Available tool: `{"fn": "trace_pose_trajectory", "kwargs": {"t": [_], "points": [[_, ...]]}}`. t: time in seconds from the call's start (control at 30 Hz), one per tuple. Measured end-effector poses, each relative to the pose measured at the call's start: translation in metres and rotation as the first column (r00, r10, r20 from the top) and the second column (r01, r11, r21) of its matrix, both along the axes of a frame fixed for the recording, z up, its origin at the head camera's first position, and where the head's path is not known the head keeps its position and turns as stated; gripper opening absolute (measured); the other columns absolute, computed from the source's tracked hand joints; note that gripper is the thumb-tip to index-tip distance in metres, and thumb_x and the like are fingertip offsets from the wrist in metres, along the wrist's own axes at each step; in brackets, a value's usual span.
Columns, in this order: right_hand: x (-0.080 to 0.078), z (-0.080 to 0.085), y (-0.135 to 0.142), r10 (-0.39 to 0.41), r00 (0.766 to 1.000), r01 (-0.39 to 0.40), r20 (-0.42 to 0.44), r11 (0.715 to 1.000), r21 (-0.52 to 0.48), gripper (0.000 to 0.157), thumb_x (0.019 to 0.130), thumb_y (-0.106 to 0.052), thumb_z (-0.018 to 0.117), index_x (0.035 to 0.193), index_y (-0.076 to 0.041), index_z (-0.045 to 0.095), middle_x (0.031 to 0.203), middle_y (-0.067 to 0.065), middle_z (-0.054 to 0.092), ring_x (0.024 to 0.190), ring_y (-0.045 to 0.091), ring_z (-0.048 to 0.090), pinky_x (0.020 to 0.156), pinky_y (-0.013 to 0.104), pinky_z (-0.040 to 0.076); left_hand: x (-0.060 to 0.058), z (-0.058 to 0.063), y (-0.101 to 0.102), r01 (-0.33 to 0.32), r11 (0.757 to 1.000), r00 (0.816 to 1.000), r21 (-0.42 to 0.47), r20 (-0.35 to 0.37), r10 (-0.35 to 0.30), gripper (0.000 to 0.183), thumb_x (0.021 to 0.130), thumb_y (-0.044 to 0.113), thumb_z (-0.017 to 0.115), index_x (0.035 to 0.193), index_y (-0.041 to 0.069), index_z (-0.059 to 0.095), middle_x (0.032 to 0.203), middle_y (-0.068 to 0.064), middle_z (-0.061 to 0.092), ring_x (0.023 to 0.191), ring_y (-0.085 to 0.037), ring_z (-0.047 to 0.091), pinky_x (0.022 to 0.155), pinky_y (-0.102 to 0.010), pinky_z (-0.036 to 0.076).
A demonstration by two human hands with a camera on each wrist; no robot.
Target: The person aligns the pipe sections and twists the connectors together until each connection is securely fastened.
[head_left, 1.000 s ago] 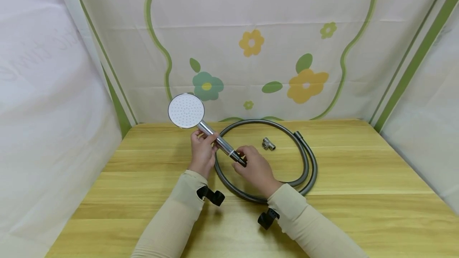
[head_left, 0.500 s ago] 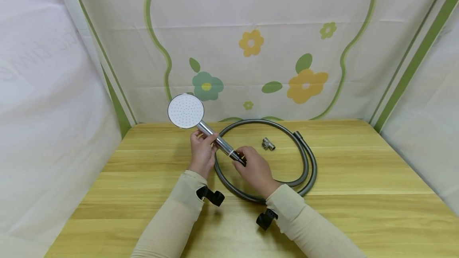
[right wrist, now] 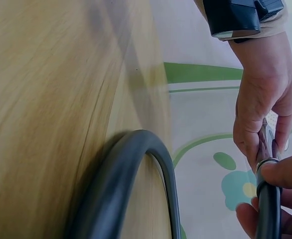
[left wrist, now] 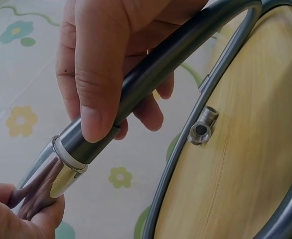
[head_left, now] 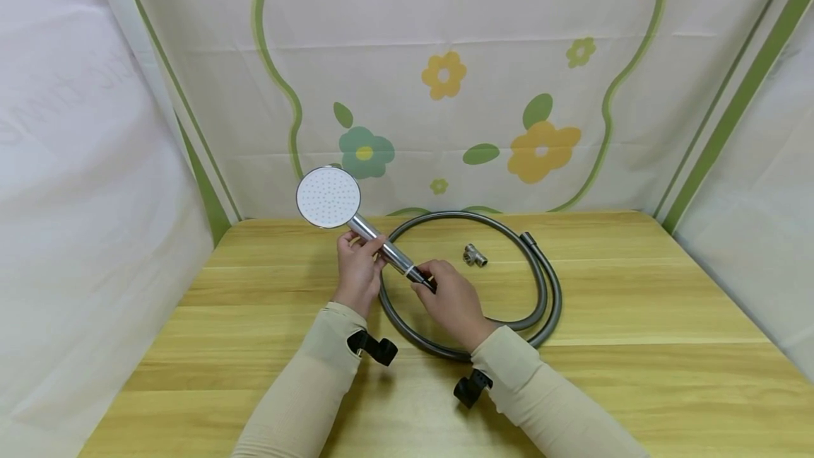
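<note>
My left hand [head_left: 359,271] holds a chrome handheld shower head [head_left: 328,196] by its handle, the white round face tilted toward me at upper left. The dark grey shower hose [head_left: 552,281] meets the handle's lower end, and a thin pale ring shows at the joint in the left wrist view. My right hand [head_left: 453,301] pinches the hose's end fitting [left wrist: 81,142] there, thumb on one side and fingers on the other. How far the fitting sits on the handle, I cannot tell. The rest of the hose loops on the table.
A small metal valve fitting [head_left: 475,255] lies inside the hose loop on the wooden table [head_left: 649,373]. The hose's other end [head_left: 528,239] lies at the loop's right. White flowered cloth [head_left: 394,76] walls the back and sides.
Both hands keep their hold at the joint. The right hand shows only a very slight shift, and the view drifts a little. The shower head, hose loop and metal fitting look the same.
</note>
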State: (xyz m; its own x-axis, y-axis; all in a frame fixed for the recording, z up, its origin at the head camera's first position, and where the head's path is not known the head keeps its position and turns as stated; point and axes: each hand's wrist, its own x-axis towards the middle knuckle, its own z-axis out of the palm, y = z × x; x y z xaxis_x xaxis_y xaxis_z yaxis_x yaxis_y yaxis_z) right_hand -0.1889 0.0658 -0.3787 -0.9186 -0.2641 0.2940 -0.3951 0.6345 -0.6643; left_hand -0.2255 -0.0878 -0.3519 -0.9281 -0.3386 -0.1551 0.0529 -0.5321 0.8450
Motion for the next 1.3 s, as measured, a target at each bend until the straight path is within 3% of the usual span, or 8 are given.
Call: {"fn": "trace_pose_trajectory", "kwargs": {"t": [0.5, 0.9, 1.3], "points": [[-0.0041, 0.0005, 0.0036, 0.059, 0.994, -0.051, 0.089, 0.994, -0.096, 0.024, 0.093, -0.019, 0.066, 0.114, -0.007, 0.067, 0.098, 0.005, 0.065, 0.066, 0.011, 0.052, 0.055, 0.027, 0.044, -0.0001, -0.0008, -0.0005, 0.010, 1.000, 1.000, 0.003, -0.009, -0.010, 0.049, 0.092, -0.008, 0.056, 0.129, 0.009, 0.029, 0.107, -0.010, 0.046, 0.091, -0.022, 0.053, 0.070, -0.028, 0.050], [-0.0048, 0.0036, 0.0040, 0.080, 0.990, -0.067, 0.118, 0.992, -0.108, 0.026, 0.095, -0.018, 0.064, 0.117, -0.005, 0.067, 0.102, 0.007, 0.067, 0.070, 0.011, 0.055, 0.058, 0.029, 0.046, -0.0001, 0.0000, -0.0008, 0.018, 1.000, 1.000, 0.008, -0.001, -0.018, 0.049, 0.092, -0.007, 0.056, 0.129, 0.011, 0.029, 0.110, -0.011, 0.046, 0.098, -0.025, 0.053, 0.072, -0.029, 0.050], [-0.0069, 0.0045, 0.0047, 0.106, 0.968, -0.069, 0.229, 0.984, -0.164, 0.026, 0.098, -0.019, 0.059, 0.119, -0.006, 0.065, 0.098, 0.006, 0.067, 0.071, 0.013, 0.056, 0.058, 0.030, 0.046, -0.0010, -0.0015, -0.0021, 0.027, 1.000, 1.000, -0.010, 0.003, -0.027, 0.048, 0.093, -0.006, 0.055, 0.130, 0.010, 0.029, 0.117, -0.015, 0.046, 0.099, -0.024, 0.055, 0.075, -0.030, 0.050]]}}
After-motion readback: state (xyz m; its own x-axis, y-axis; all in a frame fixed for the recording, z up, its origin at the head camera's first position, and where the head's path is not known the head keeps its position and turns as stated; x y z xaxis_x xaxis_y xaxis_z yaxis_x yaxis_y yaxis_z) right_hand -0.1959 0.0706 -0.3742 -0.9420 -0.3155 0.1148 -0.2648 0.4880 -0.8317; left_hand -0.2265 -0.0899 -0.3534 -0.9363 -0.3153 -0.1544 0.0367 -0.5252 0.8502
